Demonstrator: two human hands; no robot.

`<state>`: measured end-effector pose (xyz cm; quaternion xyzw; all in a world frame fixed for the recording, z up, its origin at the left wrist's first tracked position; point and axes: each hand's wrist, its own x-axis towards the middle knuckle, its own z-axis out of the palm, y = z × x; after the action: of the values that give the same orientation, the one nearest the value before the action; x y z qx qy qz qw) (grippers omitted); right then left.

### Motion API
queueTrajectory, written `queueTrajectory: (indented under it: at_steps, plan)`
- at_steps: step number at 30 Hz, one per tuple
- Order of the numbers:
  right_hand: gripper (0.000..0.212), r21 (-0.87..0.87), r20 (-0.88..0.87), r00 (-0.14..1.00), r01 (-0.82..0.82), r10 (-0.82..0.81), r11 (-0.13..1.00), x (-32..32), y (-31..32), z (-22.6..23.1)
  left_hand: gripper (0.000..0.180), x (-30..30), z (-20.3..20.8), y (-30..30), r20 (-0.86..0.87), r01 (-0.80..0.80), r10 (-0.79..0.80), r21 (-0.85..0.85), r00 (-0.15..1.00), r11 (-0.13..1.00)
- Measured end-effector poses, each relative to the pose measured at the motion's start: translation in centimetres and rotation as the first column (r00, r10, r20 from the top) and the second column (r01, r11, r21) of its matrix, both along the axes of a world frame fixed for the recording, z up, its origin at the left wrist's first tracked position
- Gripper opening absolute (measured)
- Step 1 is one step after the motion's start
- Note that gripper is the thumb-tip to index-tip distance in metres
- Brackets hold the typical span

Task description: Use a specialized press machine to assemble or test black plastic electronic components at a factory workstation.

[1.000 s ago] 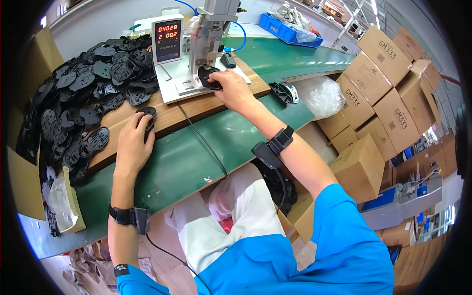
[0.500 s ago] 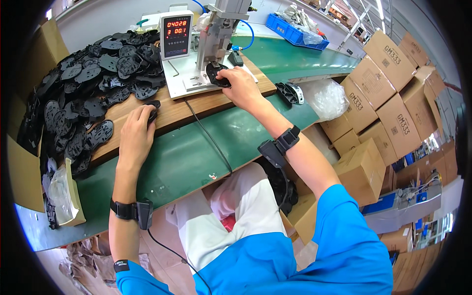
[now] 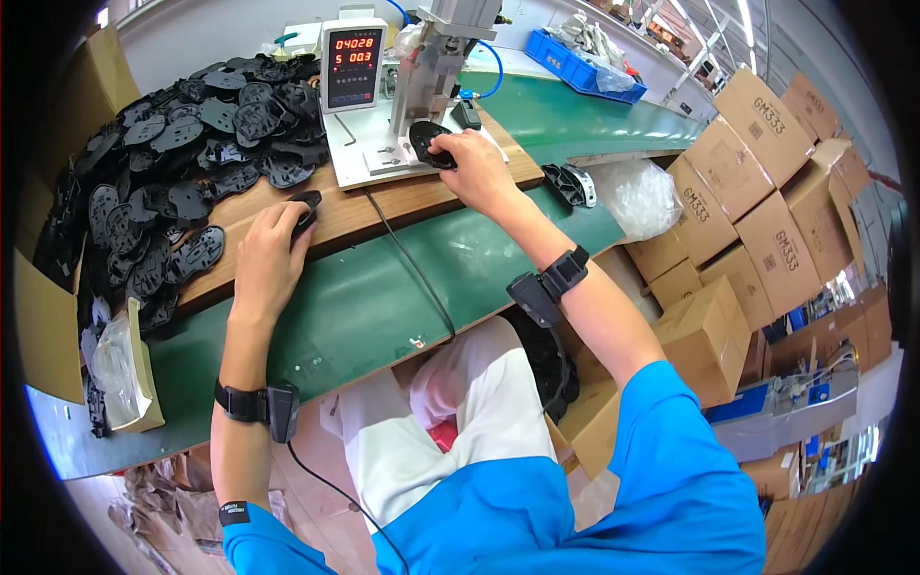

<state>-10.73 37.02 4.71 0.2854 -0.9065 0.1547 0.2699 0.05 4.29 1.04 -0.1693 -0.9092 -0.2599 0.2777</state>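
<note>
My right hand pinches a black oval plastic part at the lower end of a metal press. The part is tilted, and its face hides the press's tip. Below it lies the press's white base plate. Over the wooden board, left of the base plate, my left hand has its fingers closed on a second black plastic part, mostly covered by the fingers. To that hand's left is a large heap of similar black parts.
A display box with red digits stands left of the press. A black cable crosses the green table. Right of the board are a black-and-white part and a clear plastic bag. Cardboard boxes are stacked at right; a blue crate sits behind.
The black part in my right hand has come slightly away from the press's tip and now covers it. The display's lower digits have changed. My left hand keeps its part in nearly the same place.
</note>
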Motion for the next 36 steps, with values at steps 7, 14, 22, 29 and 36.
queueTrajectory:
  at_steps: [7,14,22,29,36]
  plan:
    - [0.032,0.0,0.019,1.0,0.014,-0.014,1.0,0.5,-0.2,0.3,0.035,0.0,-0.3,0.4,0.034,0.033,-0.038,0.126,0.999,0.991]
    - [0.031,0.004,0.008,1.0,0.01,-0.01,1.0,0.4,-0.4,0.2,0.047,-0.1,-0.1,0.2,0.03,0.101,-0.105,0.095,0.994,0.99]
    - [0.029,-0.02,0.06,0.998,-0.008,0.009,1.0,-0.8,0.7,1.9,0.052,-0.5,-0.1,0.3,0.013,0.146,-0.149,0.137,0.989,0.98]
    - [0.026,-0.268,-0.112,0.993,-0.068,0.039,0.961,7.0,6.3,-1.4,0.052,-0.5,0.3,0.6,-0.033,0.172,-0.17,0.066,0.985,0.983]
    - [0.037,-0.377,-0.103,0.985,0.088,-0.136,0.922,25.8,15.0,-7.7,0.052,-0.8,1.7,2.3,-0.104,0.193,-0.208,-0.135,0.973,0.972]
